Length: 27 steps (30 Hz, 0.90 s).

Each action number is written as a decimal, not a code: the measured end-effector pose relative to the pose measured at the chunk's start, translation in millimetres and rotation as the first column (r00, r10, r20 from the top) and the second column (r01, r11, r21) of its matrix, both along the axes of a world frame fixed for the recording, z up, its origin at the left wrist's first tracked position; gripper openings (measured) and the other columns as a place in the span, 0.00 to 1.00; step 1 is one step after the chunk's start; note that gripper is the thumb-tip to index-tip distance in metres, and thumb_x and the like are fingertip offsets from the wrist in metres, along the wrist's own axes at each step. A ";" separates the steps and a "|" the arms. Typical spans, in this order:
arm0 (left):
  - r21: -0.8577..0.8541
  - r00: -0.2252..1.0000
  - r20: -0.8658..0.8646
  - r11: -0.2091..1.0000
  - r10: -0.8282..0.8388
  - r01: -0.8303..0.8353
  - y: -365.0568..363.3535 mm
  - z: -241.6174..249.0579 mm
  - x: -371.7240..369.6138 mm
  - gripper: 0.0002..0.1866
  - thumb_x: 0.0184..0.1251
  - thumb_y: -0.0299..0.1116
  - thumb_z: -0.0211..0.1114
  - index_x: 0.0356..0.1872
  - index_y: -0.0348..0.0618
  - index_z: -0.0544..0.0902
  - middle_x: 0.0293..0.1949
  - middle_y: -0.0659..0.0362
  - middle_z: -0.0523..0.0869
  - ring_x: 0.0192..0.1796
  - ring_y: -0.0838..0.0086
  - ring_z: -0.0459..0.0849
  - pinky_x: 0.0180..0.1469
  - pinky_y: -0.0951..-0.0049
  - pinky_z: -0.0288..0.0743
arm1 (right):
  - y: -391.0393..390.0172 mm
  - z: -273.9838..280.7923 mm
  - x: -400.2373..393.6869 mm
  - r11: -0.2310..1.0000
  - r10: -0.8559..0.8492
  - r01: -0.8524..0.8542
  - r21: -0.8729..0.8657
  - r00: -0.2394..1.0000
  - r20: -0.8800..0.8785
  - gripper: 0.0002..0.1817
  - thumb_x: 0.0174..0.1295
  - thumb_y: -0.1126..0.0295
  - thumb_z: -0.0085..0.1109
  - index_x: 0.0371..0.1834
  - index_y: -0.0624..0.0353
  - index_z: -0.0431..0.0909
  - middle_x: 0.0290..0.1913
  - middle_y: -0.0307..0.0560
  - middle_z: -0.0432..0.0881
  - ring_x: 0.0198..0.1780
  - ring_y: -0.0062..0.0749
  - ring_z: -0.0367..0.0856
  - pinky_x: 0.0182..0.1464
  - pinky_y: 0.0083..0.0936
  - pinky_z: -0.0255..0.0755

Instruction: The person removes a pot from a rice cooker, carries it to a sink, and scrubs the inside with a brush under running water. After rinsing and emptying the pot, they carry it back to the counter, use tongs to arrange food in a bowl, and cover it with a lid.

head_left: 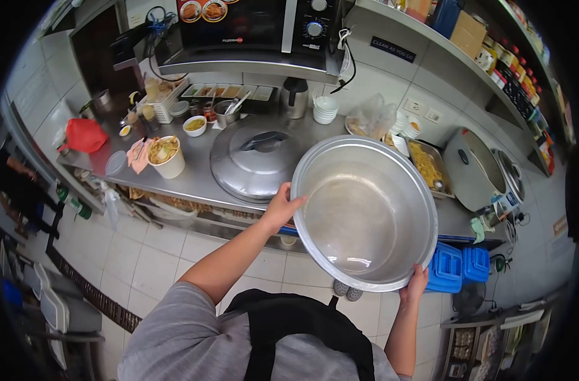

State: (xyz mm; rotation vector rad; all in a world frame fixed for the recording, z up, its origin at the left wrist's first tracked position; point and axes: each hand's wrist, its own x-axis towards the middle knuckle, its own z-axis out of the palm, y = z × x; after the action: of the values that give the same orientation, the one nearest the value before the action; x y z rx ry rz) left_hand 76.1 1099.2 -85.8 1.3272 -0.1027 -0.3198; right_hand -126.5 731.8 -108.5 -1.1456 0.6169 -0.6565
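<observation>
Two hands (282, 209) on one metal basin (356, 219), one microwave (238, 28)

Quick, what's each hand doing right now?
Left hand: closed on the left rim of the big metal pot.
Right hand: gripping the same pot's rim at its lower right.

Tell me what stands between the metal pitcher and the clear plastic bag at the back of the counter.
A stack of small white bowls stands between the metal pitcher and the plastic bag, as the head view shows.
</observation>
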 end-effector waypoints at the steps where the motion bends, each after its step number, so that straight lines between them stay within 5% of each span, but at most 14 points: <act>1: 0.009 1.000 0.004 1.000 0.029 -0.029 -4.0 -1.3 -5.5 0.24 0.70 0.38 0.64 0.59 0.38 0.65 0.53 0.51 0.79 0.53 0.71 0.79 0.52 0.70 0.76 | -7.2 2.0 4.6 1.000 0.011 -0.012 -0.019 1.000 -0.013 0.22 0.61 0.71 0.51 0.59 0.64 0.68 0.52 0.52 0.78 0.51 0.44 0.79 0.52 0.39 0.76; 14: -0.023 0.966 -0.002 0.966 0.258 -0.258 -16.8 -31.8 -28.0 0.21 0.77 0.45 0.53 0.60 0.41 0.70 0.55 0.56 0.78 0.57 0.73 0.75 0.61 0.71 0.67 | -64.4 -7.9 29.8 0.993 0.095 -0.093 0.066 0.995 -0.024 0.16 0.67 0.65 0.51 0.52 0.62 0.73 0.48 0.48 0.79 0.51 0.36 0.78 0.54 0.33 0.73; 15: 0.149 0.941 0.117 0.931 0.318 -0.334 -4.0 -30.3 -10.7 0.23 0.77 0.46 0.52 0.63 0.42 0.69 0.60 0.53 0.75 0.61 0.67 0.73 0.65 0.68 0.64 | -62.7 -9.4 28.3 0.993 0.112 -0.111 0.048 0.994 -0.008 0.16 0.66 0.66 0.51 0.54 0.62 0.72 0.50 0.49 0.79 0.52 0.38 0.78 0.54 0.34 0.74; 16: 0.305 0.904 0.241 0.856 0.354 -0.417 12.5 -29.8 9.5 0.25 0.77 0.46 0.51 0.67 0.44 0.67 0.65 0.50 0.72 0.66 0.62 0.71 0.68 0.66 0.62 | -61.0 -9.6 27.6 0.990 0.130 -0.130 0.048 0.991 -0.006 0.16 0.66 0.66 0.51 0.54 0.62 0.72 0.50 0.49 0.79 0.52 0.38 0.78 0.54 0.34 0.74; 18: 0.552 0.701 0.673 0.470 0.237 -0.689 53.7 -70.2 74.5 0.26 0.74 0.45 0.53 0.68 0.46 0.67 0.68 0.47 0.69 0.69 0.53 0.68 0.70 0.63 0.60 | -59.4 -7.7 25.2 0.994 0.113 -0.112 0.016 0.993 -0.046 0.19 0.66 0.68 0.51 0.58 0.63 0.69 0.53 0.52 0.78 0.54 0.40 0.78 0.54 0.36 0.75; 22: 0.725 0.747 0.664 0.256 -0.013 -0.640 100.3 -66.5 139.8 0.30 0.72 0.49 0.54 0.72 0.57 0.64 0.74 0.48 0.60 0.74 0.48 0.58 0.74 0.54 0.54 | -46.8 -2.6 17.4 0.994 0.109 -0.110 -0.002 0.992 -0.062 0.22 0.65 0.69 0.51 0.62 0.63 0.66 0.55 0.53 0.77 0.54 0.42 0.78 0.54 0.37 0.75; 25: 0.974 0.957 0.226 0.053 -0.184 -0.220 103.4 -45.8 150.2 0.33 0.71 0.62 0.48 0.75 0.79 0.54 0.80 0.58 0.36 0.80 0.52 0.39 0.74 0.35 0.38 | -42.0 -1.3 13.8 0.993 0.112 -0.115 -0.029 0.988 -0.102 0.24 0.65 0.68 0.52 0.64 0.62 0.64 0.56 0.53 0.76 0.54 0.43 0.78 0.54 0.38 0.75; 27: 0.965 0.945 0.262 0.072 -0.196 -0.252 111.2 -52.1 147.1 0.33 0.71 0.63 0.46 0.75 0.79 0.53 0.80 0.59 0.35 0.80 0.53 0.38 0.74 0.36 0.38 | -38.3 1.3 9.8 0.993 0.105 -0.111 -0.031 0.983 -0.154 0.22 0.65 0.63 0.53 0.60 0.59 0.68 0.55 0.51 0.76 0.54 0.43 0.78 0.55 0.38 0.76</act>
State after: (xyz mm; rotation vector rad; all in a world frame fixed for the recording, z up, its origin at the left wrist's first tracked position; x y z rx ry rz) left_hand 223.2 1210.3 -138.0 2.8757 -0.1422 -0.0623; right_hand -116.7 693.5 -107.1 -1.2649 0.6682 -0.4937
